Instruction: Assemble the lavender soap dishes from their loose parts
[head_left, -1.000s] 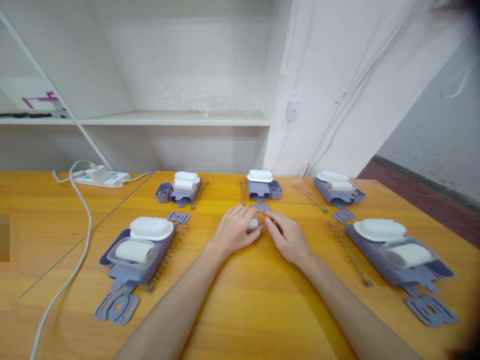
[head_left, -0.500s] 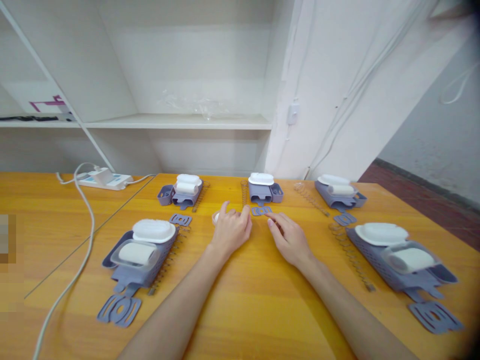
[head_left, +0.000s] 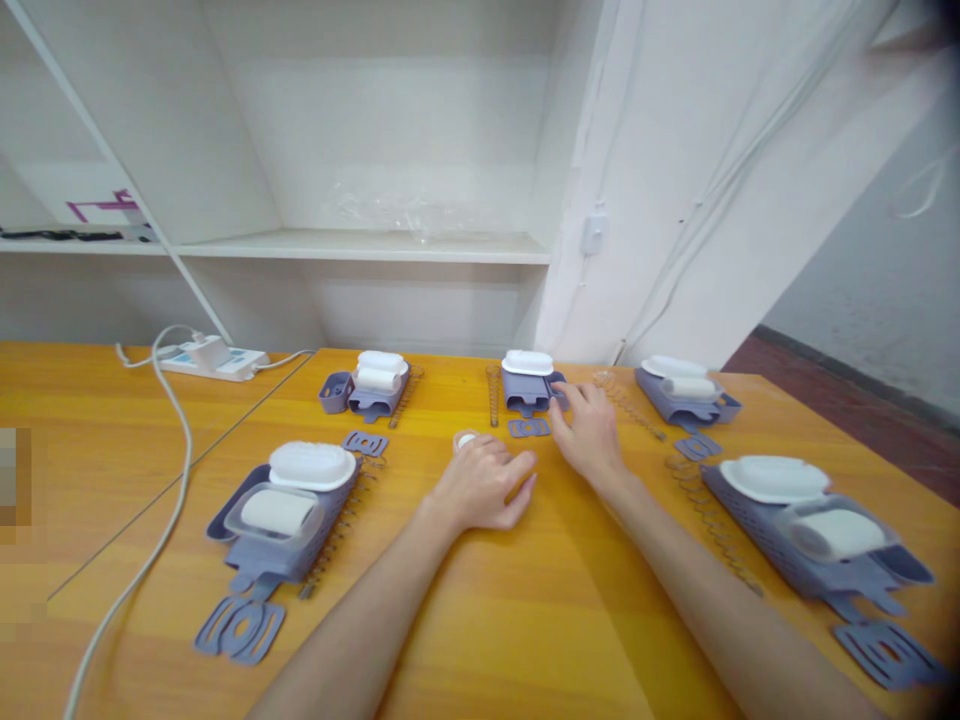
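Across an orange-yellow wooden worktop, a lavender-grey plastic basket bearing a white oval dish lies at the far middle. A bare right hand, thumb and forefinger close together, is at the small lavender-grey plastic box beside it; whether it grips cannot be told. The left hand, thumb apart from forefinger, partly covers a small white cylinder, its grip hidden. The box looks light and stiff, best pinched at its rim; the cylinder seems light, best cupped around its sides.
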